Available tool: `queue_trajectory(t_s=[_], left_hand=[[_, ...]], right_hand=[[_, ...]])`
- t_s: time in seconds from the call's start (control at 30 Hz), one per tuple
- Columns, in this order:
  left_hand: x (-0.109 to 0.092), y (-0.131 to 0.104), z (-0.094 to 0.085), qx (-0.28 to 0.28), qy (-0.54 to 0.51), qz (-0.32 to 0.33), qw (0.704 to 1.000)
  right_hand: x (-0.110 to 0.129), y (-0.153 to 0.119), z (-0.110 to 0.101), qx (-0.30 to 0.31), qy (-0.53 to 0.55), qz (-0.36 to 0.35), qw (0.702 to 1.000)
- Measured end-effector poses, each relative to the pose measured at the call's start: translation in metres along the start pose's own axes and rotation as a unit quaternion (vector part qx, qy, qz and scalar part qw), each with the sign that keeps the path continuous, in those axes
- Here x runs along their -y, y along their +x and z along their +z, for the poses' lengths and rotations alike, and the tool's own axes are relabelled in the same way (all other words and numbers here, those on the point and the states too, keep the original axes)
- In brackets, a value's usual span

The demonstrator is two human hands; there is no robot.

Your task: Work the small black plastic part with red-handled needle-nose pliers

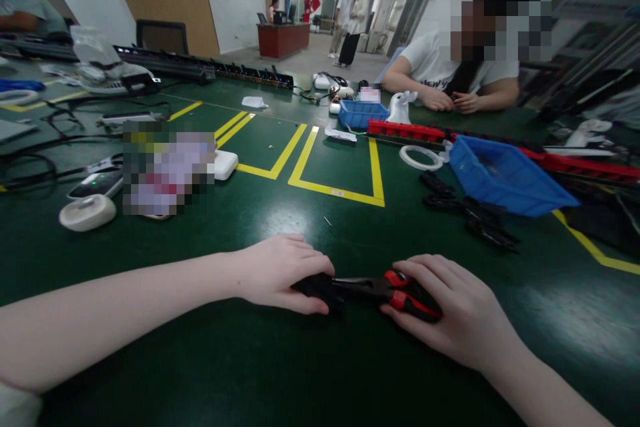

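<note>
My left hand (285, 273) is closed around a small black part (320, 290) near the front of the green table; the palm and fingers cover much of it, and its exact kind does not show. In my right hand (450, 300) is a pair of needle-nose pliers (395, 290) with red and black handles. Their narrow jaws point left and reach the edge of the black part. Whether the jaw tips grip it cannot be made out. A thin metal pin (327, 221) lies on the table beyond my left hand.
Right of centre lie a blue bin (505, 177), black parts (475, 213) and a tape roll (421, 157). Behind runs a red strip (407, 130). At left are a white mouse (87, 213), a phone (167, 177) and cables. A person (465, 73) sits across the table (240, 367).
</note>
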State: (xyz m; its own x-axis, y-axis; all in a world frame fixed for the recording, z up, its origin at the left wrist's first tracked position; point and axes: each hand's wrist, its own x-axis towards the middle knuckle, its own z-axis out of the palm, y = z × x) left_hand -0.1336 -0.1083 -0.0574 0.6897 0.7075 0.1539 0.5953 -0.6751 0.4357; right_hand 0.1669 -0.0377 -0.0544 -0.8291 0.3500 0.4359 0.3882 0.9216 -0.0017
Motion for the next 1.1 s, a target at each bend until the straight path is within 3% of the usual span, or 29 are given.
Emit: queue_trajectory(t_s=[1.1], left_hand=[[-0.0065, -0.001, -0.0048, -0.015, 0.027, 0.0, 1.0]], right_hand=[[-0.0018, -0.0015, 0.0015, -0.01, -0.013, -0.009, 1.0]])
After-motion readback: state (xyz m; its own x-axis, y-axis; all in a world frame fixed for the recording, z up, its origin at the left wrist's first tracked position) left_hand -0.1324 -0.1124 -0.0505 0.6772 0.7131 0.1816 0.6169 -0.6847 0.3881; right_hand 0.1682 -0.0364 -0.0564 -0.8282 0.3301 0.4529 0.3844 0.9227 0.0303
